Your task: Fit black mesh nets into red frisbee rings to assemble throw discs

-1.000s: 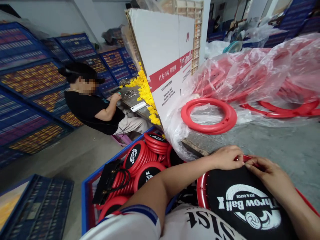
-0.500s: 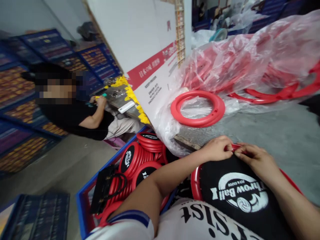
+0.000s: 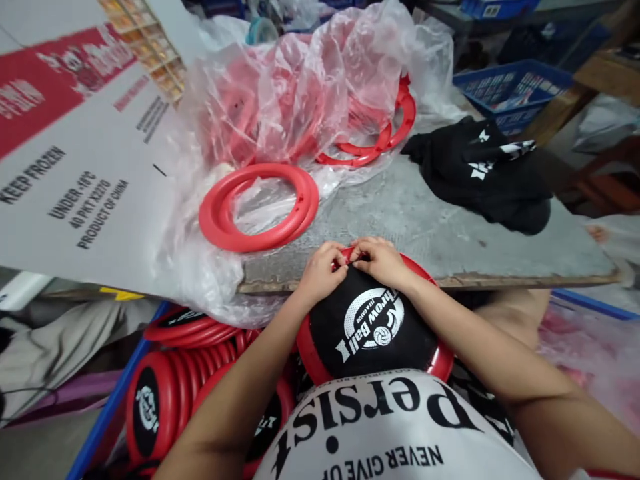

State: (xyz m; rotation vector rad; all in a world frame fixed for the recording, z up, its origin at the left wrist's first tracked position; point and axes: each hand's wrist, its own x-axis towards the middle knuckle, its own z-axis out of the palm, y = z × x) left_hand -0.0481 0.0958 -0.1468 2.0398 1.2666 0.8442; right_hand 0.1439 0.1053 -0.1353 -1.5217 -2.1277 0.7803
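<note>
Against my shirt rests a round throw-ball disc, black fabric with a white "Throw Ball" print inside a red plastic ring. My left hand is closed, pinching the fabric edge at the disc's far rim. Right beside it, almost touching, my right hand pinches the same stretch of rim with thumb and fingers. What lies under the fingertips is hidden. Just beyond my hands, on the table, are stacked red rings. Black printed fabric pieces lie in a heap to the right.
The grey table has its worn edge right at my hands. A plastic bag of red rings and a printed carton stand beyond. Finished-looking discs fill a blue crate at lower left. A blue basket sits behind.
My view has swung to the right: the co-worker at the left has left the picture, and the black fabric heap now shows. Both hands keep pinching the disc's far rim.
</note>
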